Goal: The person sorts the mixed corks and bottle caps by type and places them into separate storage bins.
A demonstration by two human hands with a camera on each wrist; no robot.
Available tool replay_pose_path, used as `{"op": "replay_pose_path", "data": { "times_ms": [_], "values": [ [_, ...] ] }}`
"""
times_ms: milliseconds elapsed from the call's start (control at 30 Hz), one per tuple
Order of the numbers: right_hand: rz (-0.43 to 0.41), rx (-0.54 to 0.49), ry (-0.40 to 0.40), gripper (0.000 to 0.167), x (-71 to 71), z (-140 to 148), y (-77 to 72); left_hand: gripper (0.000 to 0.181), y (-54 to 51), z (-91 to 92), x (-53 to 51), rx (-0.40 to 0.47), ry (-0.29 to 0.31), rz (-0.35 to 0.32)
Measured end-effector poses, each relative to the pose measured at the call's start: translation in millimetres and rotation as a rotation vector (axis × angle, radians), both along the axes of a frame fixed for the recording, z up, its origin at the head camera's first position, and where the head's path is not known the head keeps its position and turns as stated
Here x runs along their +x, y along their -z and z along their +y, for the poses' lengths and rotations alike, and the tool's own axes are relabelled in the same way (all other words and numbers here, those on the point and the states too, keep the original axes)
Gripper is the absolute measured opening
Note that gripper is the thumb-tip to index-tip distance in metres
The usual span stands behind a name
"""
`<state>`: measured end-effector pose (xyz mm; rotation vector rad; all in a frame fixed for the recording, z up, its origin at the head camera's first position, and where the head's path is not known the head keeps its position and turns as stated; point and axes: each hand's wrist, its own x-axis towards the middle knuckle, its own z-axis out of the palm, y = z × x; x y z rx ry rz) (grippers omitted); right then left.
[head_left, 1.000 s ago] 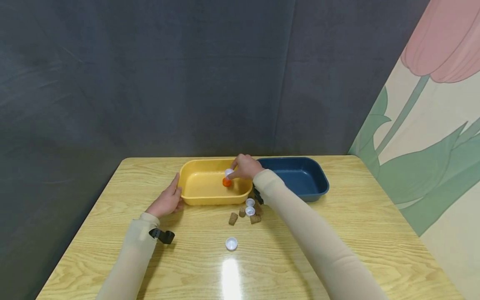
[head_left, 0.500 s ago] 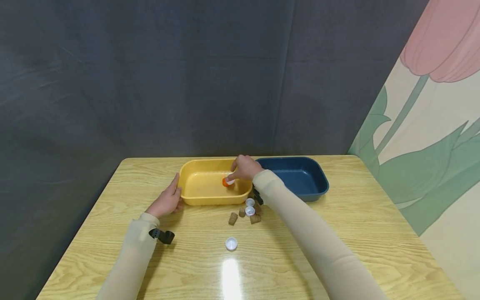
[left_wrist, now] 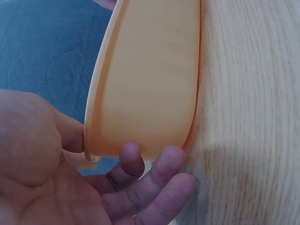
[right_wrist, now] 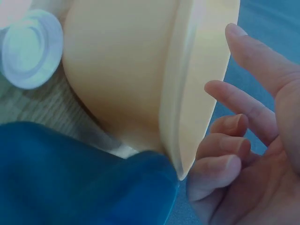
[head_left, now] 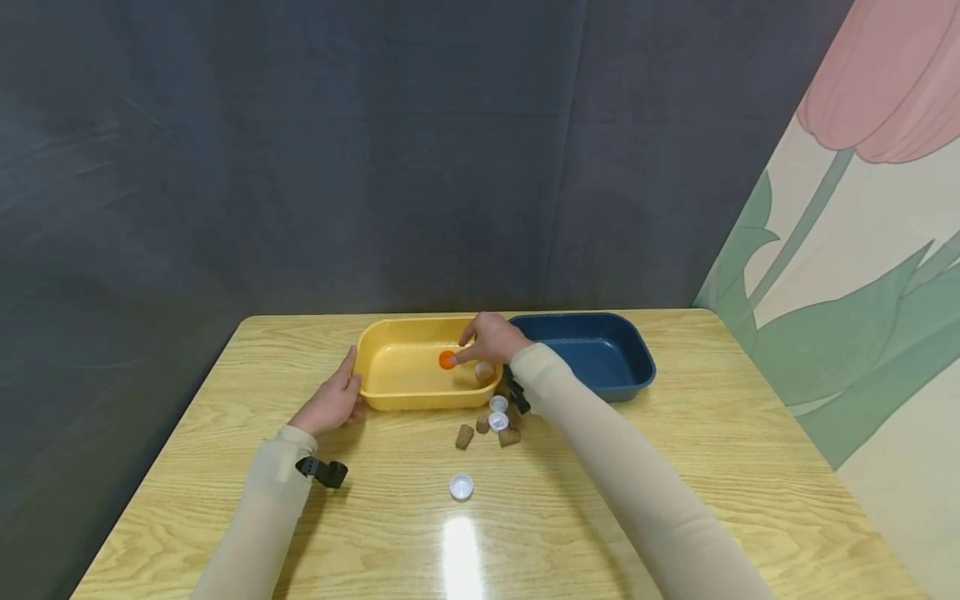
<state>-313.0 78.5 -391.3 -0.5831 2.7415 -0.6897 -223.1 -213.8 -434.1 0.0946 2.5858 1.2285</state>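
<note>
My left hand (head_left: 330, 402) holds the left end of the yellow bin (head_left: 427, 400). In the left wrist view the thumb lies at its rim and the curled fingers (left_wrist: 171, 161) rest against the outer wall. Over the bin's right part hovers my right hand (head_left: 495, 337), its thumb and index finger spread apart with nothing visible between them. An orange bottle cap (head_left: 446, 360) sits in the bin by its fingertips. A whitish round cap (head_left: 483, 370) lies below the right hand, near the bin's right end, slightly blurred.
A dark blue bin (head_left: 600, 358) stands against the yellow one's right end. In front lie several corks (head_left: 464, 437) and white bottle caps (head_left: 498, 422). One white cap (head_left: 461, 487) lies apart, nearer the front. A dark curtain (head_left: 420, 167) hangs behind the table.
The white cap left the right fingers and now lies in the bin toward its right end. The orange cap shifted slightly left. The left hand stayed on the bin.
</note>
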Motion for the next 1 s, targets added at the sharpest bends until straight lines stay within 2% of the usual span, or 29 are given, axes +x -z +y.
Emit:
{"op": "replay_pose_path", "data": {
  "times_ms": [233,333,567,800,1000],
  "values": [
    [-0.017,-0.111,-0.046,0.044,17.6,8,-0.7,0.06,0.3,-0.9,-0.3,-0.002,0.002,-0.003],
    [-0.034,-0.149,-0.085,0.048,29.2,13,-2.5,0.06,0.2,-0.6,-0.3,-0.002,0.004,-0.003],
    [-0.045,-0.224,-0.175,0.038,60.8,28,-3.9,0.06,-0.3,0.0,0.0,-0.012,0.002,-0.006],
    [-0.061,-0.292,-0.225,0.042,90.8,42,6.9,0.06,0.0,-0.9,-1.2,-0.018,0.008,0.003],
    [-0.052,-0.341,-0.253,0.046,107.1,51,23.4,0.06,0.4,-0.5,-1.1,-0.015,0.007,0.003]
  ]
}}
